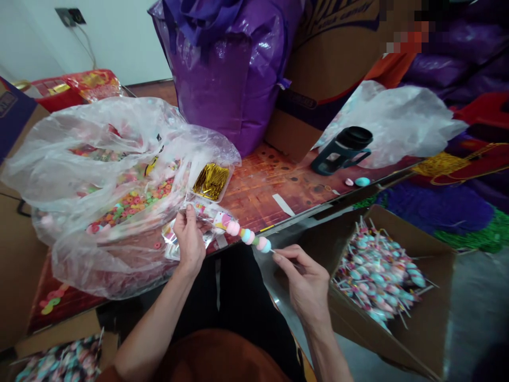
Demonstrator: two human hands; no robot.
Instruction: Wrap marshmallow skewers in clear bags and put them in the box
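Note:
Between my hands stretches a candy skewer (247, 236) of pink, blue and green pieces on a white stick. My right hand (304, 273) is closed in a pinch on the stick's bare end. Thumb and fingers of my left hand (190, 236) are pinched on a clear printed wrapper (210, 213), whose open end meets the skewer's far tip. I cannot tell how far the skewer sits inside it. More flat wrappers (172, 245) lie under my left hand on the table edge. Just beyond stands a clear tray of gold twist ties (211, 181).
Large clear bags of ring candies (135, 207) cover the table's left. A purple bag (226, 79) and a cardboard box (330, 58) stand behind. A dark bottle (342, 150) sits at the right. Cartons hold wrapped skewers (377, 273) at right and more skewers (66, 361) at lower left.

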